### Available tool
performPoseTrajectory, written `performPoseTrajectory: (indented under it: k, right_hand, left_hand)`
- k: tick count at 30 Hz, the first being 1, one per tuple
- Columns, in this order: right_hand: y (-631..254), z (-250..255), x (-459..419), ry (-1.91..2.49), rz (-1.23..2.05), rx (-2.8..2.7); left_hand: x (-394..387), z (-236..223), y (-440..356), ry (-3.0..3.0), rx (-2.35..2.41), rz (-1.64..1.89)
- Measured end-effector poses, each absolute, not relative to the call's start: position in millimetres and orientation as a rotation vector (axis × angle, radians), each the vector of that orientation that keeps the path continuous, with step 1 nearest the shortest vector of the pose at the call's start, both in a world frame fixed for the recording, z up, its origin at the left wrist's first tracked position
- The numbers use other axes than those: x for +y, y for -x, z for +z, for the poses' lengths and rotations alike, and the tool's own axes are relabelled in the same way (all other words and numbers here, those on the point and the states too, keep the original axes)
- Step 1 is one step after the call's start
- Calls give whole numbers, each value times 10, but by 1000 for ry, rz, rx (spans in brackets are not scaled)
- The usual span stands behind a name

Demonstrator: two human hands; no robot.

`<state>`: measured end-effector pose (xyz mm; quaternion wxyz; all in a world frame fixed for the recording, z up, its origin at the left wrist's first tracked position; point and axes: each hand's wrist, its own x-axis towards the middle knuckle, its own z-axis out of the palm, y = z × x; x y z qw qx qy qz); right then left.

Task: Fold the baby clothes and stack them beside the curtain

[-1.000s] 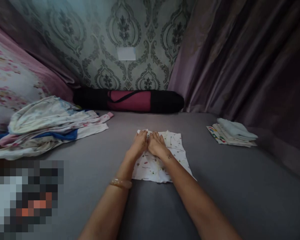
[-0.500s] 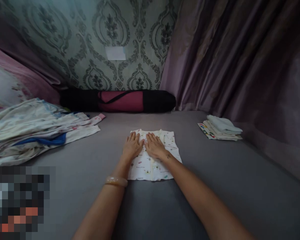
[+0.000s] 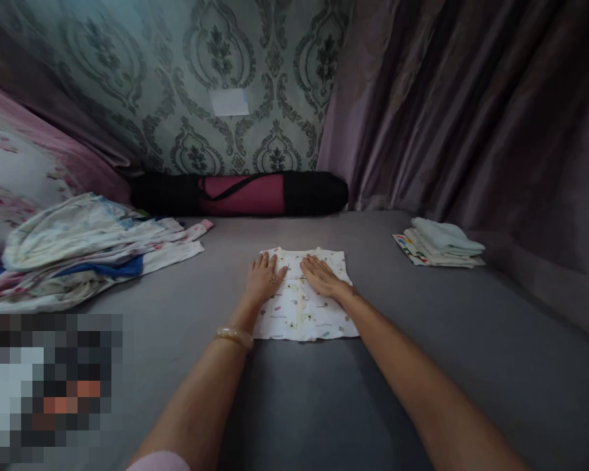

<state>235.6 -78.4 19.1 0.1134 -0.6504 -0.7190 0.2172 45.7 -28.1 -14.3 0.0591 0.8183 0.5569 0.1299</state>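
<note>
Nearest us, the bangle (image 3: 234,337) sits by the lower left corner of the white printed garment (image 3: 299,317), and we reckon it could snag the hem if that arm drags. The garment lies spread on the grey sheet (image 3: 294,399), under both hands: our left hand (image 3: 264,280) flat at its left edge, fingers slightly apart; our right hand (image 3: 322,276) flat, fingers together, neither gripping. Uneven pressure might ruck the cloth. Farther out, a wide sweep could disturb the loose clothes (image 3: 93,239) or topple the folded stack (image 3: 444,242).

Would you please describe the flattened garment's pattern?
The garment is white with small scattered prints (head view).
</note>
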Motion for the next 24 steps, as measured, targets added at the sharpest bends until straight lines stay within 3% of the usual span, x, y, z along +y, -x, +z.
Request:
performPoseTrajectory:
  k: [3,9,15,24]
  right_hand:
    - [-2549,272,-831,1757,751,-2064]
    - [-2746,221,-1202,1578,413,-2399]
    - [-2669,198,-1485,1531,397,-2573]
    - [-2336,309,-2090,1552,452,-2563]
  left_hand:
    - [-221,-103,-435,-2411,1655,298]
    - [-467,10,-428,-2598,1362,226]
    - [-881,35,-465,-2791,1017,209]
    - [-1177,258,-323,-2777,1045,390]
